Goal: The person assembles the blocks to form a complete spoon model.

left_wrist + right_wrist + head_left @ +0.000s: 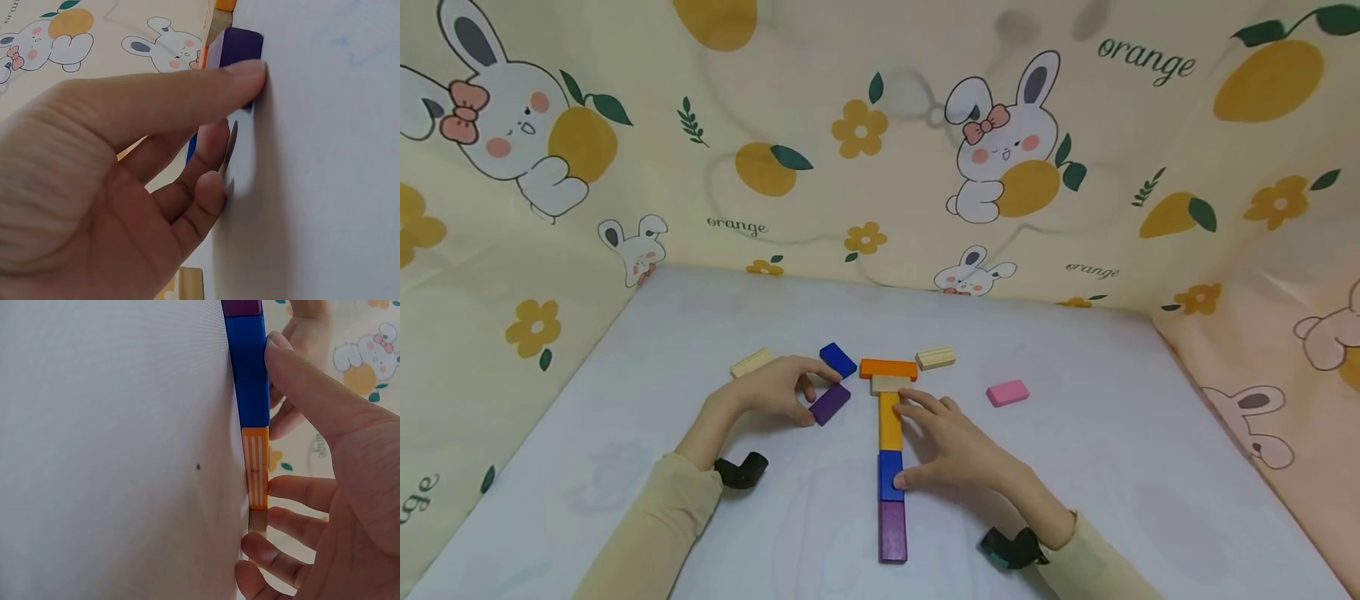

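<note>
On the white surface my left hand (771, 390) pinches a purple wooden block (831, 404) between thumb and fingers. The left wrist view shows the thumb lying along that block's edge. Just beyond is a loose blue block (837, 359). A straight row runs away from me: a purple block (892, 533), a blue block (890, 465), a yellow-orange block (891, 421), then a plain wood block (884, 384). An orange block (889, 368) lies crosswise at its far end. My right hand (955, 446) touches the row's right side, thumb at the blue block, fingers spread farther along.
One plain wood block (751, 362) lies behind the left hand, and another plain wood block (936, 358) sits right of the orange one. A pink block (1007, 393) is farther right. Patterned cloth (820, 217) with rabbits and oranges rises behind the white surface (1075, 400).
</note>
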Tool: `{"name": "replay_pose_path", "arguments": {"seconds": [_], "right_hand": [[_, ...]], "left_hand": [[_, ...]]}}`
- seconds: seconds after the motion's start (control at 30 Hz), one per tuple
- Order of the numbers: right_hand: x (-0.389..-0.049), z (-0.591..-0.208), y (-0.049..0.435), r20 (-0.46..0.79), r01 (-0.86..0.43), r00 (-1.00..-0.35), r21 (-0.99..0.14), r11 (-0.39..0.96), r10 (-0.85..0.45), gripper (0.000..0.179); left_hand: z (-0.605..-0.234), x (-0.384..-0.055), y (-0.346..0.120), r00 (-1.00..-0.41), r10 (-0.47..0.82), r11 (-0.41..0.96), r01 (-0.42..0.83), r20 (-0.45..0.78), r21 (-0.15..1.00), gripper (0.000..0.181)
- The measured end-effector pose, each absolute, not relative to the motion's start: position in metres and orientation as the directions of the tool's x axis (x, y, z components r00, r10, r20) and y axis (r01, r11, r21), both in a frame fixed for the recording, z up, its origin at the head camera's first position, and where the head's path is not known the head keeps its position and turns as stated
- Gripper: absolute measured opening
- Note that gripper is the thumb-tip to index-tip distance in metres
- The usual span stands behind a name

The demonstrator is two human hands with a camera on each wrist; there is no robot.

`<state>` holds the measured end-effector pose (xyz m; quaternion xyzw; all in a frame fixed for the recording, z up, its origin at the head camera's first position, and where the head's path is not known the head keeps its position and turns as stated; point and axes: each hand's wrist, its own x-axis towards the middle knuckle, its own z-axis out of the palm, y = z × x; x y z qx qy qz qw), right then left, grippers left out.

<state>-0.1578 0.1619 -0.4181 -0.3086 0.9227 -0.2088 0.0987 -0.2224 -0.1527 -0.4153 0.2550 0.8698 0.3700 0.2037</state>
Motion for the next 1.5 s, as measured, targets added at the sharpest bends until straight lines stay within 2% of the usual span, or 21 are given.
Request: {"name": "replay_pose_path", "arguments": {"seconds": [0.77, 0.9, 1.03, 1.13, 1.3, 1.5], "right_hand": [[-0.158, -0.419, 0.162, -0.044, -0.536, -0.784, -0.457, 0.71, -0.62, 0.095], [-0.158, -0.42, 0.162, -0.044, -0.534, -0.786, -0.456, 0.713, -0.617, 0.095], [-0.158, -0.419, 0.163, -0.05, -0.528, -0.789, -0.454, 0.718, -0.612, 0.095], [-0.157, -0.419, 0.163, -0.05, -0.525, -0.791, -0.455, 0.719, -0.61, 0.095], [-0.157, -0.418, 0.162, -0.055, -0.52, -0.794, -0.454, 0.723, -0.606, 0.095], [-0.158, -0.418, 0.161, -0.06, -0.518, -0.794, -0.453, 0.726, -0.605, 0.094]], "left_hand": [[-0.415, -0.222, -0.157, -0.767, 0.628, 0.561, 0.327, -0.133, 0.761, 0.059], [-0.412, -0.222, -0.16, -0.787, 0.604, 0.571, 0.314, -0.129, 0.758, 0.058], [-0.407, -0.221, -0.159, -0.831, 0.543, 0.603, 0.287, -0.12, 0.745, 0.061], [-0.405, -0.221, -0.155, -0.863, 0.499, 0.601, 0.28, -0.078, 0.749, 0.064], [-0.404, -0.228, -0.147, -0.892, 0.447, 0.558, 0.335, 0.065, 0.76, 0.069], [-0.398, -0.25, -0.135, -0.916, 0.347, 0.553, 0.374, 0.202, 0.745, 0.068]]}}
